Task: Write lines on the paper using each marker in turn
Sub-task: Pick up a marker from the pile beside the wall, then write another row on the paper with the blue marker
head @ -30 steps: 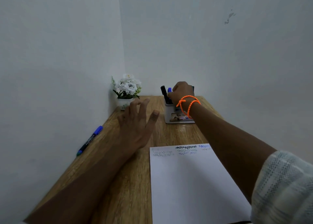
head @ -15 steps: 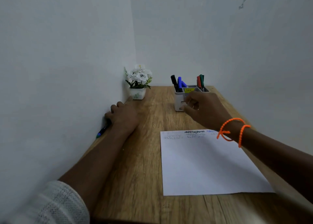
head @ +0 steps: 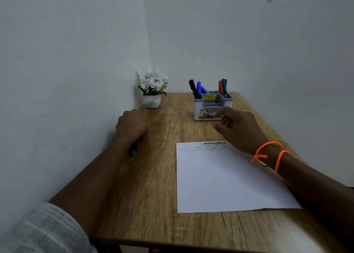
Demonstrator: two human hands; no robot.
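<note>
A white sheet of paper (head: 226, 178) lies on the wooden desk (head: 145, 195), with several zigzag lines along its top edge. My left hand (head: 131, 124) is curled around a blue marker (head: 134, 149) near the left wall; the marker's end sticks out below my wrist. My right hand (head: 237, 128), with orange bracelets on the wrist, hovers over the paper's top right corner, fingers loosely spread and holding nothing. Behind it stands a white and grey marker holder (head: 211, 107) with black, blue, red and green markers upright in it.
A small white pot of white flowers (head: 153, 88) stands in the back left corner. White walls close in the desk at the left and the back. The desk's front edge runs along the bottom of the view.
My right hand has drawn back from the marker holder towards the paper. My left hand has gone to the left wall and taken hold of the blue marker lying there, lifting it a little.
</note>
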